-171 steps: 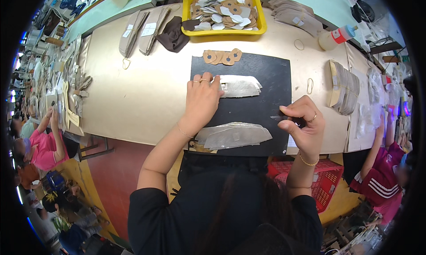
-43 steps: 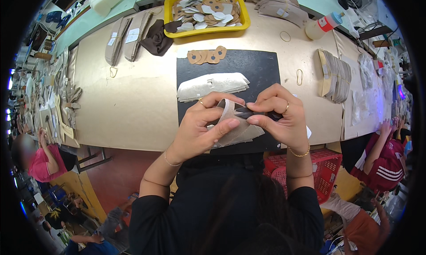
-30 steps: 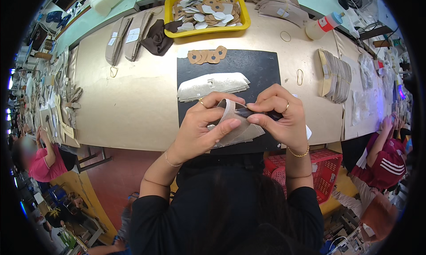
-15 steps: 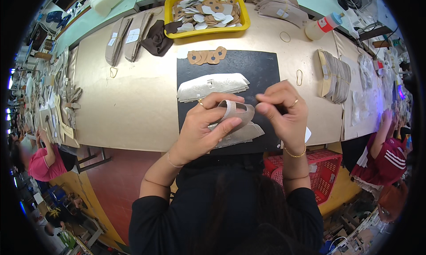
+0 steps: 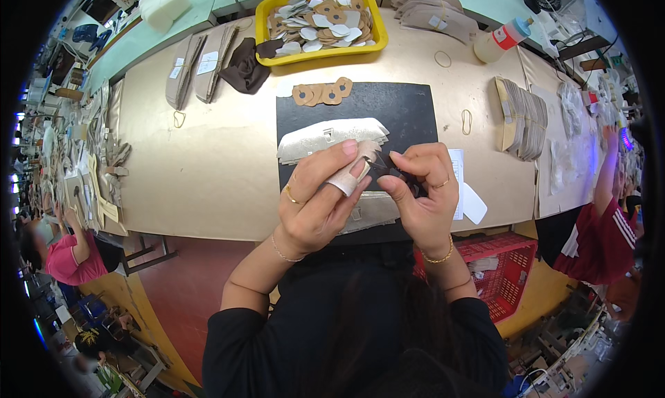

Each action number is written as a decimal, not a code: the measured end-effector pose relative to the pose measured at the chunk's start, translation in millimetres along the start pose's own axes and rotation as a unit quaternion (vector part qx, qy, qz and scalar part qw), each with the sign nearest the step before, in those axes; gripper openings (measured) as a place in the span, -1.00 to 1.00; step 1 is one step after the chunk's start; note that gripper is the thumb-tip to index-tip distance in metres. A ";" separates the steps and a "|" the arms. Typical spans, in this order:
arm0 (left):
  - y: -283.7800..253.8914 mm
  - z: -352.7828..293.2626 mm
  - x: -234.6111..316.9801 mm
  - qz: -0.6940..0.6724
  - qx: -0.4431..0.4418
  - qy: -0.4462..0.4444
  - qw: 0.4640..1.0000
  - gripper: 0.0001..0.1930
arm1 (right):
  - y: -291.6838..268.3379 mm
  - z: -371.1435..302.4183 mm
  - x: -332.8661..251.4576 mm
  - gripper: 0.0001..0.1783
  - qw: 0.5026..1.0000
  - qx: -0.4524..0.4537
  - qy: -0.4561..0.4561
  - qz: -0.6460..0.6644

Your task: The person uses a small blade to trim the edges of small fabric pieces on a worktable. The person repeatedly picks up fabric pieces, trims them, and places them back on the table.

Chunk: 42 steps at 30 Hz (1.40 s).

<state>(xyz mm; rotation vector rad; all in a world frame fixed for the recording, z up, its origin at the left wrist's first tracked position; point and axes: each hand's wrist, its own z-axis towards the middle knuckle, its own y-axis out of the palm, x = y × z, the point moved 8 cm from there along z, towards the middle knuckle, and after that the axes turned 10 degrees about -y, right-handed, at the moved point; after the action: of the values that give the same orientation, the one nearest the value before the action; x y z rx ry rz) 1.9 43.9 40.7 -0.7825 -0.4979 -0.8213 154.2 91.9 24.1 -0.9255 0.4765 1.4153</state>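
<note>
My left hand [image 5: 318,193] is closed around a beige fabric piece [image 5: 341,182], bent into a curve with a cut-out slot. In my right hand [image 5: 424,193] is a small dark tool [image 5: 379,165] that looks like thread snips; its tip reaches the piece's edge, and my fingers hide much of it. Both hands are above a black mat [image 5: 409,114]. Beyond them on the mat lie overlapping pale pieces [image 5: 332,136] with small slots. More pale pieces [image 5: 370,212] lie beneath my hands, partly covered. A row of brown patches with dark dots [image 5: 318,94] rests at the mat's far edge.
A yellow tray [image 5: 322,56] of patches stands at the back, beside a dark cloth [image 5: 244,67]. Bundled pieces [image 5: 519,117] lie right, near a bottle [image 5: 502,41]. White paper [image 5: 474,204] sits right of my hand; a red crate [image 5: 509,277] is below the table edge. Co-workers flank both sides.
My left hand has turned the fabric piece and squeezed its curve tighter. My right hand has moved down and left, bringing the dark tool to the piece's edge and uncovering the white paper.
</note>
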 end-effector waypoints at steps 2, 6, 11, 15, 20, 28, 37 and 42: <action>-0.2 0.2 1.0 0.001 -0.001 0.005 1.000 -0.65 | -1.0 1.8 -4.1 -0.67 1.000 -0.002 -0.012 -0.021; 0.2 1.5 3.2 0.005 0.006 0.019 1.000 -0.67 | -0.5 6.2 -13.0 -0.72 0.996 0.003 -0.074 -0.057; 1.6 4.0 1.4 0.015 0.000 0.007 1.000 -0.70 | -1.2 5.2 -13.6 -0.74 0.994 0.004 -0.078 -0.076; 1.4 5.4 0.7 0.009 0.003 0.018 1.000 -0.74 | -2.5 5.1 -13.0 -0.74 0.993 -0.012 -0.081 -0.089; -0.1 2.0 3.1 0.075 -0.010 0.019 0.997 -0.76 | -4.6 7.3 -14.0 -0.73 0.992 -0.023 -0.080 -0.092; -0.2 -1.4 6.0 0.099 -0.046 0.020 0.994 -0.70 | -4.3 10.2 -16.2 -0.71 0.993 -0.030 -0.079 -0.085; -1.0 -1.8 2.7 0.081 -0.058 0.019 0.995 -0.82 | -7.4 11.8 -13.3 -0.74 0.994 -0.057 -0.064 -0.066; -0.7 -1.4 3.9 0.076 -0.060 0.011 0.995 -0.80 | -9.7 15.6 -15.4 -0.75 0.994 -0.072 -0.062 -0.063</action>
<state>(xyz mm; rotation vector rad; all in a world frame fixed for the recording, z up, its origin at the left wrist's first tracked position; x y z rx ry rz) 3.7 40.7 42.7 -0.9087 -0.3666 -0.7229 157.6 95.3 47.6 -0.9604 0.2218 1.3962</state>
